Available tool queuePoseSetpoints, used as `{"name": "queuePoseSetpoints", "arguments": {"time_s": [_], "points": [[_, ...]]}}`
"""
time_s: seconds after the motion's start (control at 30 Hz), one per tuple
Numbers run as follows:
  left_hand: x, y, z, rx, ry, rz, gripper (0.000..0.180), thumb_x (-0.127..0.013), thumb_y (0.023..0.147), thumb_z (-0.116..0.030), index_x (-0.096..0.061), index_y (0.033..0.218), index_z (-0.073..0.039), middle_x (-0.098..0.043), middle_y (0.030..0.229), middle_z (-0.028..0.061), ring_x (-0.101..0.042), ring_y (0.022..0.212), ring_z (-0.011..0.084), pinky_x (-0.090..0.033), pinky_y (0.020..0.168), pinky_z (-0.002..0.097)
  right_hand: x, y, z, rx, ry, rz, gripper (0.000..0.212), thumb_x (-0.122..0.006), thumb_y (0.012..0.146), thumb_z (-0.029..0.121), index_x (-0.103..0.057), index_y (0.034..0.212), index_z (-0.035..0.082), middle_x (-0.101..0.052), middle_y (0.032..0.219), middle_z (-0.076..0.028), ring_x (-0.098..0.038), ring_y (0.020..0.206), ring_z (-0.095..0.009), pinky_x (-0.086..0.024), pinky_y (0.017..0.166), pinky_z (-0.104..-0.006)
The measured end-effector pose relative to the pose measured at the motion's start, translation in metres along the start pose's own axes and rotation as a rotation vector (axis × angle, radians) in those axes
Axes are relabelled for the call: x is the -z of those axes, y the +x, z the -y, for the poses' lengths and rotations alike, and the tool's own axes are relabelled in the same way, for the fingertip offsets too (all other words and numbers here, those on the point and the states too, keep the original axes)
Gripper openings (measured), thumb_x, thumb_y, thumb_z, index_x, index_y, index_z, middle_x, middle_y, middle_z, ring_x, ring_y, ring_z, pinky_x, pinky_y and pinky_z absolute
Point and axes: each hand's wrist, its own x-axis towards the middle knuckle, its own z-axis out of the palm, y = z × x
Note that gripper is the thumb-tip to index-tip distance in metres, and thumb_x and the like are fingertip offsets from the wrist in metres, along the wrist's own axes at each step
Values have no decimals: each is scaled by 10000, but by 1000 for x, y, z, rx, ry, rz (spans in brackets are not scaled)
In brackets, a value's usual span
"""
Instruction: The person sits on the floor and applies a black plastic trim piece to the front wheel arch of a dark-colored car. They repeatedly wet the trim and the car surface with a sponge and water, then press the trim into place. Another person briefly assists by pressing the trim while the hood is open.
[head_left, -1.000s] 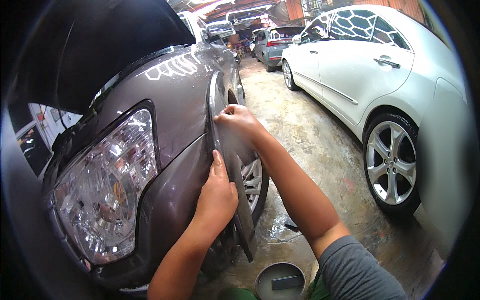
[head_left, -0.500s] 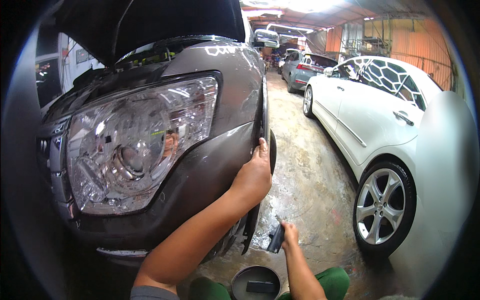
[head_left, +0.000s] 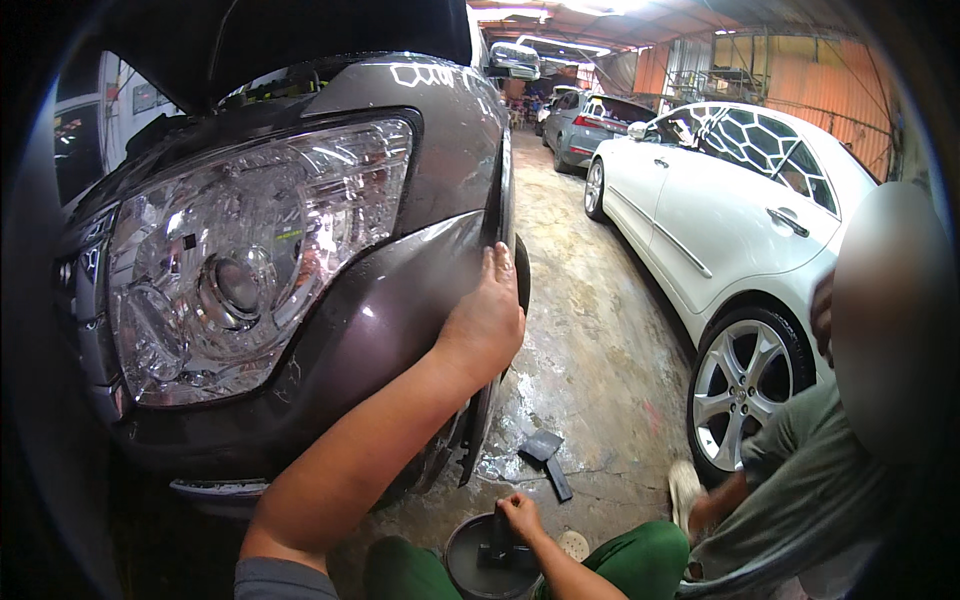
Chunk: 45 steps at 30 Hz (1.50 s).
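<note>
My left hand [head_left: 488, 315] rests on the dark grey bumper corner [head_left: 375, 330], its fingers stretched up along the edge beside the wheel arch. The large clear headlight [head_left: 240, 270] sits to its left. My right hand [head_left: 520, 517] is closed over the round bucket [head_left: 455, 575] between my knees, pinching a dark flat piece [head_left: 499, 540] that reaches down into it. What lies under that piece is partly hidden. On the wet floor just beyond that hand lies a black tool-like thing [head_left: 548, 462] with a flat square part and a bar.
A raised hood [head_left: 330, 30] hangs over the engine bay. A white car [head_left: 690, 210] stands to the right, a grey car [head_left: 595, 125] farther back. Close on the right a person in a grey shirt [head_left: 770, 500] crouches by the white car's wheel, one shoe [head_left: 685, 492] near me.
My right hand has put the black thing down on the floor and moved to the bucket. My left hand stays on the bumper edge. A crouching person has come into view at right.
</note>
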Motion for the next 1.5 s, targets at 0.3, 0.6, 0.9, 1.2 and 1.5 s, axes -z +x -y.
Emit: {"name": "queuePoseSetpoints", "arguments": {"time_s": [0.3, 0.6, 0.9, 1.2, 1.5], "points": [[4, -106, -40, 60, -167, -33, 826, -672, 924, -186, -204, 1551, 82, -226, 1581, 351, -339, 1429, 508, -342, 1173, 486, 6, -7, 11, -8, -209, 134, 358, -736, 856, 377, -679, 965, 40, -725, 918, -180, -694, 868, -321, -523, 783, -442], [-138, -312, -35, 541, -229, -341, 675, -686, 928, -166, -353, 1478, 41, -425, 1419, 283, -410, 1312, 461, -321, 1127, 539, -12, -14, 5, 183, -476, 680, 394, -655, 902, 372, -672, 1153, 69, -716, 1121, -218, -675, 1061, -407, -524, 896, -489], [-194, -346, 7, 648, -385, -432, 444, -699, 929, -163, -510, 1287, 19, -551, 1242, 206, -514, 1184, 385, -393, 1047, 501, 19, -14, 70, 174, -325, 497, 400, -693, 917, 326, -685, 1169, 16, -706, 1168, -231, -689, 1070, -389, -537, 897, -449], [-180, -342, 0, 796, -636, -302, 345, -722, 903, -136, -572, 1194, -25, -579, 1096, 143, -636, 986, 273, -556, 809, 395, 68, -12, 211, 511, 79, -198, 246, -618, 974, 110, -634, 1185, -14, -649, 1142, -157, -645, 1055, -249, -499, 938, -359], [-206, -361, 25, 914, -628, -132, 335, -710, 906, -192, -624, 1201, -58, -640, 1116, 146, -680, 970, 275, -556, 853, 398, 83, -44, 427, 1294, -230, -110, 564, -522, 991, 157, -411, 1497, -67, -370, 1578, -271, -324, 1493, -408, -248, 1215, -463]]}}
